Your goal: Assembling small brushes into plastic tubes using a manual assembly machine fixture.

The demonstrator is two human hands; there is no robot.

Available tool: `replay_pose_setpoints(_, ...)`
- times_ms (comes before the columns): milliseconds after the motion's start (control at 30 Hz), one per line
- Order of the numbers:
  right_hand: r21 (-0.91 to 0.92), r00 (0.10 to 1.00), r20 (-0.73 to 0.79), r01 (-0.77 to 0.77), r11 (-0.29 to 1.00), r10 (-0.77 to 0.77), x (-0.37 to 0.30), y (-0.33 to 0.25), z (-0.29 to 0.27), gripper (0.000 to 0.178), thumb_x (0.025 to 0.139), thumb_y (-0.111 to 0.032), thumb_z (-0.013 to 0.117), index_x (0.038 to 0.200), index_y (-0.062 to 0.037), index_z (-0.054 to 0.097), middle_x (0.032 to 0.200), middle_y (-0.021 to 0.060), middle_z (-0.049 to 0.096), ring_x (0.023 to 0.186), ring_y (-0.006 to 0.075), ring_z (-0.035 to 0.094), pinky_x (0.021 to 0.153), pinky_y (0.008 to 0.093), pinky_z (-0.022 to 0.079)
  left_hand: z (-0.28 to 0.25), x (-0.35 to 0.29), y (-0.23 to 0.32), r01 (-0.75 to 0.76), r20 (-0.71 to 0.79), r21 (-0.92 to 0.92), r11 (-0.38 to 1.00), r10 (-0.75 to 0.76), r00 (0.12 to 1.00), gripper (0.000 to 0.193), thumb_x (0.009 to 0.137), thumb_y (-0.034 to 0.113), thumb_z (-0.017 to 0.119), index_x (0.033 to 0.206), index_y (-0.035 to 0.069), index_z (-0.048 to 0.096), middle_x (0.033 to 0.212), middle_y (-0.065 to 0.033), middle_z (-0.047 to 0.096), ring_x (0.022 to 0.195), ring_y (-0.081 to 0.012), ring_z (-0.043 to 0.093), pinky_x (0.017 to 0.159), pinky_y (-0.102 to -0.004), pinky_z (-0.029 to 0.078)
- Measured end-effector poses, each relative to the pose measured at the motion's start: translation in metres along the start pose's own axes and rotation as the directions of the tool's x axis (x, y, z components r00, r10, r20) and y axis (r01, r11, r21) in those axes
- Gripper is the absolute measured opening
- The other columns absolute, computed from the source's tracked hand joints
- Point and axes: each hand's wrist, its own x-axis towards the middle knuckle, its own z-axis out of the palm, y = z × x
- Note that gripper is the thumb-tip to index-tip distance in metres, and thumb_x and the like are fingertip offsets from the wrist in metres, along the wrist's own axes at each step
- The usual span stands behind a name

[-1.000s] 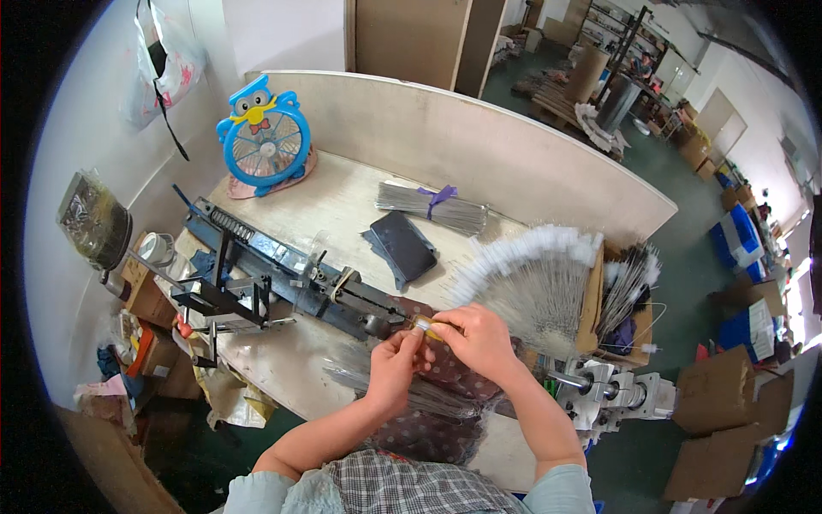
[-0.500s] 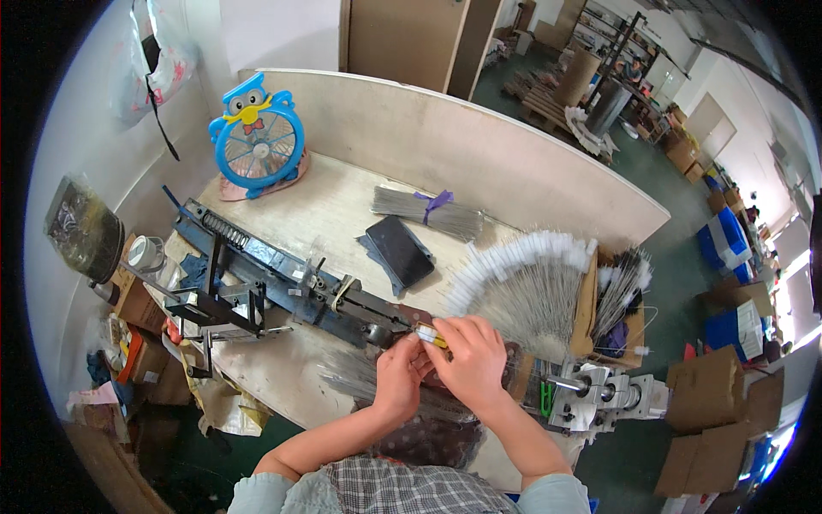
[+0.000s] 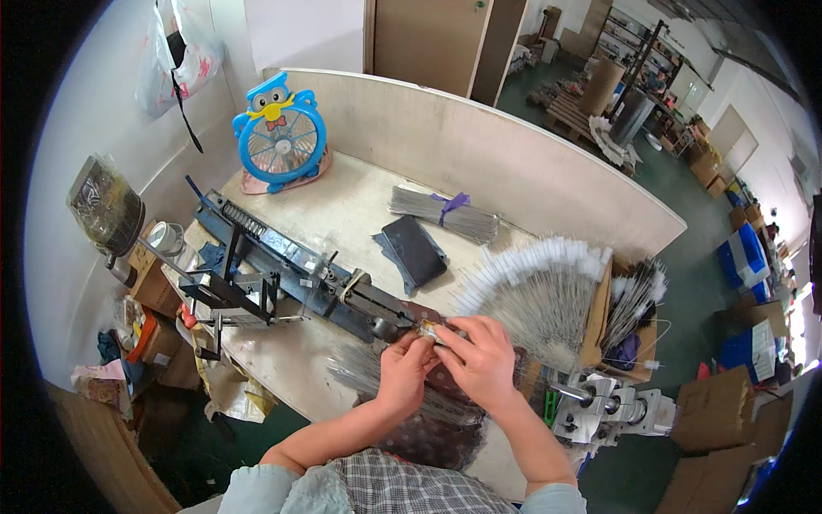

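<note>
Pale and slightly scuffed, the worktop (image 3: 347,184) sits behind a low partition (image 3: 479,137), with a long dark metal fixture (image 3: 282,257) running diagonally across it. At the fixture's near right end, the right hand (image 3: 479,360) pinches a small yellowish piece (image 3: 427,327) between thumb and fingers. The left hand (image 3: 402,374) meets it with fingertips drawn together; I cannot tell whether they grip anything, nor whether the piece touches the fixture. Both hands are over a dark dotted cloth (image 3: 428,441) and loose thin wires (image 3: 353,367). With so little of the piece for the fingers to grip, it could slip and drop among those wires, where it would be hard to spot. Fingers crowded this near the metal end might also get nipped or scraped. A careless right elbow could snag the silver clamp mechanism (image 3: 612,411), while a sideways sweep might disturb the white-tipped wires (image 3: 548,300).
</note>
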Motion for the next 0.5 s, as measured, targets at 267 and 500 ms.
replay_pose_setpoints(267,0.030,1.000,0.015,-0.004,1.000,0.003,0.000,0.002,0.005,0.028,0.066,-0.014,0.074,0.094,-0.0106,0.070,0.096,0.0043,0.064,0.092,0.0239,0.058,0.077,0.0359,0.047,0.014,-0.005,0.013,0.072,0.027,-0.133,0.988,-0.069,0.997,0.013,0.091,0.013,0.052,0.092,0.001,0.056,0.075,0.0015,0.051,0.069,-0.0084,0.052,0.072,-0.0266,0.047)
replay_pose_setpoints(500,-0.082,0.995,-0.093,-0.028,0.996,0.020,-0.010,0.001,0.011,0.028,0.069,-0.018,0.074,0.096,-0.0131,0.069,0.097,-0.0006,0.062,0.093,0.0198,0.057,0.075,0.0339,0.045,0.014,-0.005,0.014,0.062,-0.009,-0.096,0.993,-0.063,0.998,0.010,0.090,0.012,0.051,0.083,0.005,0.052,0.066,0.0024,0.044,0.063,-0.0088,0.046,0.067,-0.0280,0.043)
